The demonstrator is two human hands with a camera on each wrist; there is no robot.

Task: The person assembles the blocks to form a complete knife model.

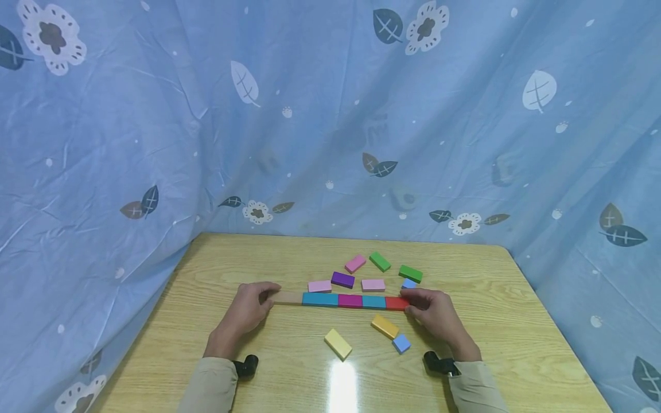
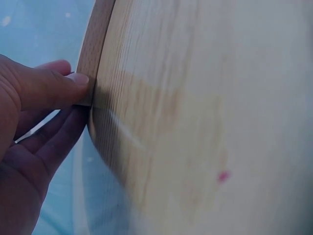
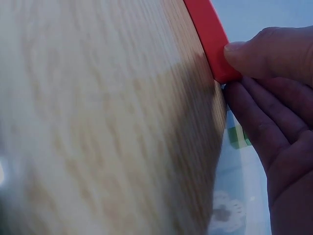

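My left grip (image 1: 249, 310) pinched the outer end of a plain wood-coloured rectangular block (image 1: 287, 297), thumb on its near side; my right grip (image 1: 439, 314) pinched the outer end of a red rectangular block (image 1: 395, 303). My beige-sleeved forearms (image 1: 210, 383) angled inward over the pale wooden worktop (image 1: 279, 373). Between those blocks, a long teal block (image 1: 320, 299), a magenta block (image 1: 350, 300) and a shorter teal block (image 1: 374, 302) completed one straight row.

Right hand (image 3: 288, 125) grips one end of red block (image 3: 209, 41), thumb (image 3: 254, 56) against its side. Wood-grain tabletop (image 3: 98, 122) fills the left; blurry pale-blue cloth (image 3: 249, 171) behind the hand, white flower print (image 3: 234, 210) low.
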